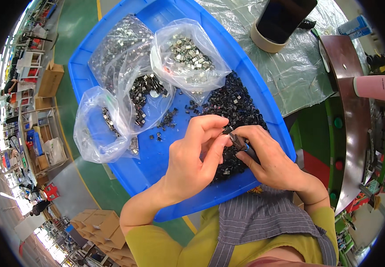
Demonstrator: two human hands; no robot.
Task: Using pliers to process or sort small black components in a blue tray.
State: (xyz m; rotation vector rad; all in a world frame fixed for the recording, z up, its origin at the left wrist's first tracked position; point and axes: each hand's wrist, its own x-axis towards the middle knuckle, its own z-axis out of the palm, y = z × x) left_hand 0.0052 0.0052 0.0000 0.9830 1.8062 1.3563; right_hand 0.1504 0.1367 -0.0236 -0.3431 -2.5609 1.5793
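Above a big blue plastic tray (146,175), my two hands meet over a heap of small black parts (234,95). Between thumb and forefinger my left hand (192,155) pinches a small dark part (228,130). Close against it, my right hand (270,158) is closed around several small dark brown-black pieces (238,141); their exact kind is too small to tell. Open clear plastic bags lie in the tray: one with silvery metal parts (190,53), one with black-and-silver parts (143,95), and one at the left (97,140) with a few pieces.
A bench under clear plastic sheeting (286,66) stands beyond the tray at the right, bearing a phone (286,18) propped in a tape roll (263,42). A pink cup (374,88) sits on a dark curved ledge (343,66). Cardboard boxes (99,227) are stacked at lower left.
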